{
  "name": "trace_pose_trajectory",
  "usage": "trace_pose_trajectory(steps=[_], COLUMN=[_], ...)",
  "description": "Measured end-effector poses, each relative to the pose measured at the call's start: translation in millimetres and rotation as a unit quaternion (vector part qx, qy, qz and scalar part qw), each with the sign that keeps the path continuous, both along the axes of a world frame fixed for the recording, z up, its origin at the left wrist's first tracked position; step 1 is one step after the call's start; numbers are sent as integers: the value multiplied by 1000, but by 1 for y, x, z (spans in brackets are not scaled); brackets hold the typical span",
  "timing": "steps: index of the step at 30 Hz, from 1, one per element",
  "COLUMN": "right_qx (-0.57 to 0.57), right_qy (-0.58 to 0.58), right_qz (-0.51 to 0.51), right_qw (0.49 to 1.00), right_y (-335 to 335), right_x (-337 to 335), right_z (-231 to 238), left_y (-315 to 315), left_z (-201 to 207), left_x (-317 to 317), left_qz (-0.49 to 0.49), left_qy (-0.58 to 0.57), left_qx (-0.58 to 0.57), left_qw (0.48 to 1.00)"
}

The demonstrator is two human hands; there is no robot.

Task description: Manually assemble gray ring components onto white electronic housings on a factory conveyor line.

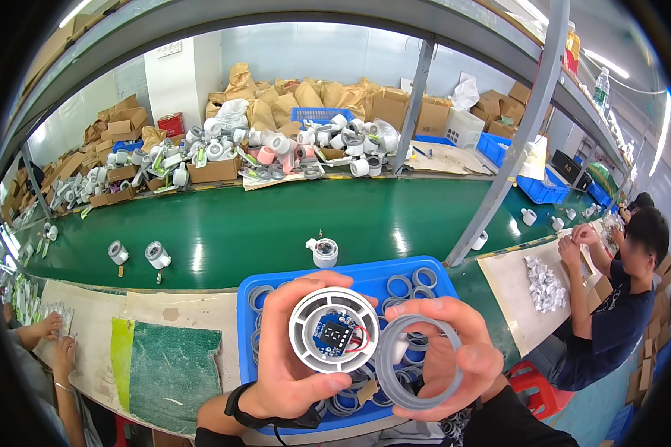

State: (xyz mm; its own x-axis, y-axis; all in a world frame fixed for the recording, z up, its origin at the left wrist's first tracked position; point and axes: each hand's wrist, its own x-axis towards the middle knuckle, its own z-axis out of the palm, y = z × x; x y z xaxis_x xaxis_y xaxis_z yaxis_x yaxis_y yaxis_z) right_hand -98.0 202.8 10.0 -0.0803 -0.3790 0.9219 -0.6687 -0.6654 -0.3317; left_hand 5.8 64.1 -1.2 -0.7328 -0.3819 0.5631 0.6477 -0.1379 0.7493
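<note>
My left hand (279,365) is closed round a white round plastic housing (300,328), its open face turned toward me. Inside the housing sits a blue circuit board (334,333) with a black square part and red wires. In my right hand (466,350) is a grey plastic ring (386,370), gripped by its rim and tilted. The ring is beside the housing, very close to its right edge; whether they touch I cannot tell. Below both hands lies a blue tray (247,402) with many loose grey rings (399,286).
A green conveyor belt (261,216) runs across, carrying a white unit (324,252) and two more (156,255) at left. A green mat (175,372) lies on the left of the bench. A metal post (511,160) stands at right. Co-workers sit on both sides, one on a red stool (537,389).
</note>
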Motion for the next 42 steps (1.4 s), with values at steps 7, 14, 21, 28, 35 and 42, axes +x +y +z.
trace_pose_trajectory(steps=[7,14,21,28,35,42], right_qx=[34,27,75,117,181,275], right_qy=[-7,16,-14,135,112,-202], right_qz=[-20,0,-63,-237,-217,145], right_qw=[999,1000,995,955,953,929], right_y=[0,1,2,-15,-22,-50], right_x=[-2,-4,2,2,-10,-44], right_z=[-2,0,8,2,-4,-15], left_y=[-12,-1,-17,-3,-11,-6], left_z=[-10,-6,-6,-18,-19,-8], left_x=[-6,-4,-1,-13,-21,-19], left_qz=[-49,18,209,488,466,351], left_qy=[77,34,26,35,-27,-23], left_qx=[-47,-23,-322,-489,-517,-564], left_qw=[995,999,923,722,718,748])
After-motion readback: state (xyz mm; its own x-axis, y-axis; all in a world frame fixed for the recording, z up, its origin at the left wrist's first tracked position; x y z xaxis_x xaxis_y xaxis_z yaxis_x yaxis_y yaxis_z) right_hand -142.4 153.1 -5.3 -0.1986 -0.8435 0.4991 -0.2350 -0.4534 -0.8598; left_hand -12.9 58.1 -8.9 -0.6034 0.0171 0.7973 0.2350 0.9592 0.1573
